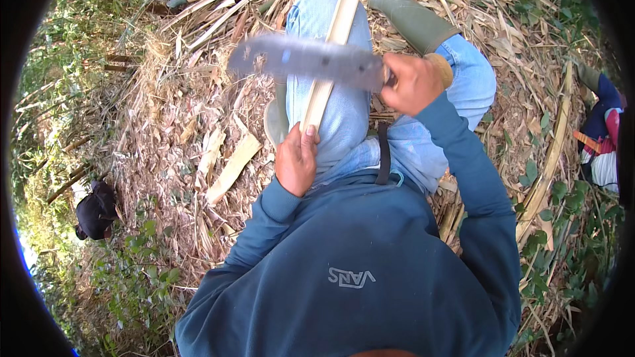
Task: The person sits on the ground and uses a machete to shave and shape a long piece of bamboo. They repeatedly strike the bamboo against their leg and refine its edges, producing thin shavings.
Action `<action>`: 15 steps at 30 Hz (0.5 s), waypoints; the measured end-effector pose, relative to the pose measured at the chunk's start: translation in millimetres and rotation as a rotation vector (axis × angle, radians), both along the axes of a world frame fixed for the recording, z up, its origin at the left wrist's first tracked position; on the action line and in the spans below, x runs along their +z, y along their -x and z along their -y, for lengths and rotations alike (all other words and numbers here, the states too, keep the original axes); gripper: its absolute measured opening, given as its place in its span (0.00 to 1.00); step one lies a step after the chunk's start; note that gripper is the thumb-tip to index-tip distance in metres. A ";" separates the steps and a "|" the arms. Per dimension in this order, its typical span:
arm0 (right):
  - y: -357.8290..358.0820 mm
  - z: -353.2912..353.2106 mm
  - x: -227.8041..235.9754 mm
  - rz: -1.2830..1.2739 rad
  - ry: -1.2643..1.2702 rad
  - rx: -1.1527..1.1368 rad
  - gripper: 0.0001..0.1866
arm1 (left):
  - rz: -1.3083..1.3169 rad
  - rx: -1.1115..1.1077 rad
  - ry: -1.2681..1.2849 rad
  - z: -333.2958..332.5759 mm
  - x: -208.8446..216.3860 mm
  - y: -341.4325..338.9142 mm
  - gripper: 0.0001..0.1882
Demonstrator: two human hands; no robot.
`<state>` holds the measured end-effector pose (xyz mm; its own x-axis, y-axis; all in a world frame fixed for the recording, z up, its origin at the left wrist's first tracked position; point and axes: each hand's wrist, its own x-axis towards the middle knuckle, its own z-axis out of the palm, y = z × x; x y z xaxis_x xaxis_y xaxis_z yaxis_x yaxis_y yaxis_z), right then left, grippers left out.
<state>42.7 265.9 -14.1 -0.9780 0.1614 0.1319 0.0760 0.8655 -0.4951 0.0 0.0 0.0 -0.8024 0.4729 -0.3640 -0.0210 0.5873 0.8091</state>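
My left hand (296,160) grips the lower end of a long pale split bamboo strip (342,16), thumb on top. The strip lies lengthwise over my left thigh, its far end reaching past the knee. In my right hand (415,83) is a machete (301,59), the fingers wrapped around its handle. A tan butt end shows behind that fist. The wide dark blade points left and crosses above the strip, slightly smeared by motion. Whether its edge touches the bamboo I cannot tell.
Bamboo shavings and dry leaves cover the ground, with pale split pieces (233,168) to my left. My green rubber boot (410,13) is ahead. A long bamboo pole (550,149) lies at right, near another person (603,129). A black shape (97,211) sits far left.
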 end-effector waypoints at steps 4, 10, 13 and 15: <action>-4.0 12.0 6.0 0.042 0.153 -0.108 0.11 | 0.033 0.021 -0.047 2.4 -3.6 -6.9 0.21; 5.6 -4.1 11.1 0.022 -0.008 0.065 0.14 | -0.038 0.018 -0.003 3.3 -0.7 -4.3 0.20; 24.6 -10.5 0.6 -0.012 0.123 -0.308 0.10 | -0.041 0.012 -0.014 2.1 -0.5 -5.1 0.20; 24.8 -13.2 4.7 0.035 0.088 -0.205 0.13 | -0.053 0.008 -0.026 1.8 0.3 -2.7 0.20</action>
